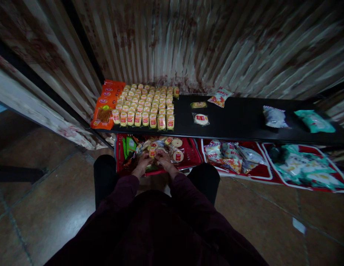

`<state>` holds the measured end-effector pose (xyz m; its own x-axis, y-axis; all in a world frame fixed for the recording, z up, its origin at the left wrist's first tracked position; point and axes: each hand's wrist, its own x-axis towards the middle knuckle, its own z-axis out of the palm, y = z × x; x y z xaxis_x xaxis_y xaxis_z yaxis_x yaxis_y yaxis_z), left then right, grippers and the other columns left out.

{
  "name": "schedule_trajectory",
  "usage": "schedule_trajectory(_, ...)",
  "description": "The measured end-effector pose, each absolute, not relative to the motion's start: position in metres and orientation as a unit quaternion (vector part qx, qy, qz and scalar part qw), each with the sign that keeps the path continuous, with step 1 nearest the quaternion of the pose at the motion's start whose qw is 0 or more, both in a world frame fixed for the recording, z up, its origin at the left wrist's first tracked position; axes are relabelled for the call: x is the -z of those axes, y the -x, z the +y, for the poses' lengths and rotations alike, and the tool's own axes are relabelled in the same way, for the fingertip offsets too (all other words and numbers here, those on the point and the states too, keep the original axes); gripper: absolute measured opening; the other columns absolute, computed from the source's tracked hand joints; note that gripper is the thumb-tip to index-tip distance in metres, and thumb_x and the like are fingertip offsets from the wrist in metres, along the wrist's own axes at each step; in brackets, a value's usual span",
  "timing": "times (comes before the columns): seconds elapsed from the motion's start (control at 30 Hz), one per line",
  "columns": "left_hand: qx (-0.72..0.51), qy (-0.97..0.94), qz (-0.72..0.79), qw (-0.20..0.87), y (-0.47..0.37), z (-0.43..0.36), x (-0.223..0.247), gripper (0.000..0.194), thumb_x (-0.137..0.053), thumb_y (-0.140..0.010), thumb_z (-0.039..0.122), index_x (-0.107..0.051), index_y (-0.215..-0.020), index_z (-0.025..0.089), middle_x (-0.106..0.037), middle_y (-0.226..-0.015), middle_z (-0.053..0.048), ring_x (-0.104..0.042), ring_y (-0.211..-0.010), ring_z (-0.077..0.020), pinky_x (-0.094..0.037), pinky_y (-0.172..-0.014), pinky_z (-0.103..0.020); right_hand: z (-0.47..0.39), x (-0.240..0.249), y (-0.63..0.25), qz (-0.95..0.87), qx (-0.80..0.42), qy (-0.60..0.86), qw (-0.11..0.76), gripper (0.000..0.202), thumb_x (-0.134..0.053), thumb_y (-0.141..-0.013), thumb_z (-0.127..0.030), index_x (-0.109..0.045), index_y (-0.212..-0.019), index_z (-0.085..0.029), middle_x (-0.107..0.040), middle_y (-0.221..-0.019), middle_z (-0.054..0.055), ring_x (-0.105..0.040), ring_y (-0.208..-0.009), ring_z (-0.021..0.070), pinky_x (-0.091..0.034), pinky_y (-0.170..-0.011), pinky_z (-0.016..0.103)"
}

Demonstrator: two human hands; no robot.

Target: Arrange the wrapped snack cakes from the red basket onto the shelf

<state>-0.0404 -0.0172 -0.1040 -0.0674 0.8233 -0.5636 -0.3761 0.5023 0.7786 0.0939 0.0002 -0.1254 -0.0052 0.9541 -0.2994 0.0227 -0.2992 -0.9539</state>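
Note:
Over the red basket [196,150], my left hand [143,162] and my right hand [164,161] are close together. A small yellow wrapped snack cake [152,153] with a red label is between them, and the fingers of both hands are closed at its sides. Under and around the hands lie more clear-wrapped snacks, partly covered by them. Round white wrapped pastries [178,156] are just right of my right hand. A green packet [130,145] sits at the basket's left side.
On the black shelf [238,116], rows of yellow wrapped cakes [145,107] stand beside orange packets [104,107]. A single wrapped cake [199,105], a round pastry [201,119] and a few bags lie farther right. Baskets of striped bags [231,157] and turquoise bags [305,166] are below.

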Motion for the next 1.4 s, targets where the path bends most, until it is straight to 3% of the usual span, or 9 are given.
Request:
schedule_trajectory(0.17,-0.428,-0.179,0.599,0.653,0.039,-0.014,0.098,0.029,-0.076,-0.059,0.020,-0.063,-0.084,0.014,-0.067,-0.075,-0.005,-0.063,-0.066,-0.0143,-0.050,-0.064,-0.027,0.000,0.120,-0.095,-0.445,-0.564,0.558,0.414,0.033,-0.062,-0.065,-0.031,-0.063,-0.097,-0.023,-0.066,-0.099,0.002,-0.060,-0.094,0.0174,-0.047,-0.089,0.033)
schedule_trajectory(0.33,-0.421,-0.201,0.586,0.663,0.037,-0.015,0.093,0.034,-0.077,-0.062,0.027,-0.065,-0.092,0.015,-0.070,-0.091,-0.008,-0.064,-0.070,-0.0150,-0.051,-0.063,-0.026,0.000,0.114,-0.095,-0.438,-0.582,0.551,0.407,0.034,-0.063,-0.066,-0.030,-0.064,-0.099,-0.022,-0.067,-0.102,0.003,-0.061,-0.095,0.0177,-0.046,-0.090,0.033)
schedule_trajectory(0.43,-0.429,-0.206,0.578,0.663,0.036,-0.017,0.094,0.034,-0.078,-0.062,0.024,-0.066,-0.092,0.015,-0.069,-0.094,-0.008,-0.064,-0.075,-0.0161,-0.051,-0.065,-0.027,0.000,0.110,-0.093,-0.440,-0.585,0.543,0.411,0.034,-0.064,-0.065,-0.027,-0.064,-0.099,-0.023,-0.067,-0.103,0.002,-0.061,-0.097,0.0175,-0.046,-0.091,0.033)
schedule_trajectory(0.6,-0.448,-0.160,0.571,0.669,0.037,-0.017,0.097,0.026,-0.076,-0.061,0.014,-0.064,-0.084,0.014,-0.067,-0.081,-0.006,-0.064,-0.076,-0.0162,-0.051,-0.075,-0.031,-0.002,0.104,-0.092,-0.424,-0.590,0.550,0.413,0.031,-0.057,-0.069,-0.023,-0.063,-0.099,-0.024,-0.069,-0.101,0.003,-0.062,-0.096,0.0175,-0.048,-0.089,0.034)
schedule_trajectory(1.0,-0.437,-0.116,0.545,0.706,0.041,-0.016,0.090,0.015,-0.064,-0.065,0.012,-0.058,-0.079,0.015,-0.061,-0.066,-0.002,-0.061,-0.068,-0.0140,-0.051,-0.076,-0.032,-0.005,0.101,-0.092,-0.428,-0.599,0.539,0.409,0.029,-0.054,-0.072,-0.031,-0.064,-0.099,-0.022,-0.069,-0.104,0.005,-0.063,-0.094,0.0186,-0.049,-0.085,0.034)
schedule_trajectory(1.2,-0.430,-0.101,0.543,0.714,0.040,-0.015,0.088,0.011,-0.064,-0.068,0.014,-0.060,-0.077,0.015,-0.063,-0.069,-0.004,-0.063,-0.071,-0.0146,-0.050,-0.076,-0.029,-0.004,0.097,-0.094,-0.445,-0.601,0.530,0.400,0.028,-0.060,-0.070,-0.027,-0.065,-0.097,-0.022,-0.069,-0.105,0.005,-0.062,-0.099,0.0194,-0.048,-0.088,0.034)
schedule_trajectory(1.4,-0.448,-0.106,0.523,0.717,0.042,-0.015,0.091,0.021,-0.065,-0.067,0.011,-0.062,-0.087,0.015,-0.068,-0.080,-0.006,-0.065,-0.080,-0.0165,-0.051,-0.080,-0.031,-0.004,0.099,-0.094,-0.435,-0.618,0.519,0.400,0.027,-0.064,-0.068,-0.028,-0.066,-0.095,-0.021,-0.069,-0.103,0.005,-0.063,-0.097,0.0190,-0.048,-0.088,0.034)
